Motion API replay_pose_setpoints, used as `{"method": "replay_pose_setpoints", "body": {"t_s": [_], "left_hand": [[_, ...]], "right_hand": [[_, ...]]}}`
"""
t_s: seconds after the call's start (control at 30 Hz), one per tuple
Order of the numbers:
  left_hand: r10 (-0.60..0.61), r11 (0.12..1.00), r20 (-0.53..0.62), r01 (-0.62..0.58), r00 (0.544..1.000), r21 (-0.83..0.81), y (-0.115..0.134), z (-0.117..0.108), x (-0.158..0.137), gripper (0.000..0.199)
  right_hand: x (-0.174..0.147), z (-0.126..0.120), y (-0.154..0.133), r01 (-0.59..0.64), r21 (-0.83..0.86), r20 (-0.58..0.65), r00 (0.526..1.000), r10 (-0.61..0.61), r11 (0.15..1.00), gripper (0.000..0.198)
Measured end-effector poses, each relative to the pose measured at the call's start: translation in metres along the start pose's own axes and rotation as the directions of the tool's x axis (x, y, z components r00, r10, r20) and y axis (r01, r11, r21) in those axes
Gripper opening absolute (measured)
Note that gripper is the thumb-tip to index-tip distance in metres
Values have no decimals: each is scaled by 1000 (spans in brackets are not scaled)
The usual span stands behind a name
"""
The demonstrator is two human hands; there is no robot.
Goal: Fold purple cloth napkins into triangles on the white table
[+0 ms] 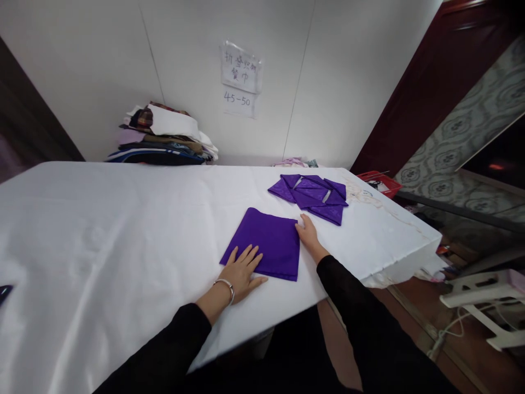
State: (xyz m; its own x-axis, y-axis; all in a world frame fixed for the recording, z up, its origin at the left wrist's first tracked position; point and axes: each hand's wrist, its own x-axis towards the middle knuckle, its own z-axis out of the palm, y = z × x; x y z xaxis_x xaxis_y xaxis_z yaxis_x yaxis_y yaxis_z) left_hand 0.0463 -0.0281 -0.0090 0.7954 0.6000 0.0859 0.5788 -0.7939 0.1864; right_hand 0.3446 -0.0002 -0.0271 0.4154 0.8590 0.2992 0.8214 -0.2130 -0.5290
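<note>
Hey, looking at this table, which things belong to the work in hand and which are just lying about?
In the work:
- purple cloth, flat under the left hand, right hand at its edge
- folded purple cloths, probably

Apparently just lying about:
- stacked clothes
- red basket
- white stool

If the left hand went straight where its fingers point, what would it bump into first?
The left hand already rests on the purple cloth, so it would slide across that first. Past the far edge, the folded purple pieces probably come next, though the exact line is hard to judge.
</note>
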Motion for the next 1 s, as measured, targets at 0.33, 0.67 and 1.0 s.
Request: {"method": "replay_pose_setpoints", "body": {"t_s": [0.33, 0.67, 1.0], "left_hand": [[-1, 999, 28, 2, 1000, -39, -3, 1, 0, 68], [17, 997, 14, -16, 1000, -75, -2, -2, 2, 43], [17, 996, -5, -17, 1000, -87, -2, -2, 3, 40]], "right_hand": [[-67, -17, -40, 299, -86, 390, 888, -244, 950, 57], [-121, -37, -10, 282, 378, 48, 945, -323, 882, 29], [-142, -53, -18, 428, 370, 121, 858, -500, 825, 31]]}}
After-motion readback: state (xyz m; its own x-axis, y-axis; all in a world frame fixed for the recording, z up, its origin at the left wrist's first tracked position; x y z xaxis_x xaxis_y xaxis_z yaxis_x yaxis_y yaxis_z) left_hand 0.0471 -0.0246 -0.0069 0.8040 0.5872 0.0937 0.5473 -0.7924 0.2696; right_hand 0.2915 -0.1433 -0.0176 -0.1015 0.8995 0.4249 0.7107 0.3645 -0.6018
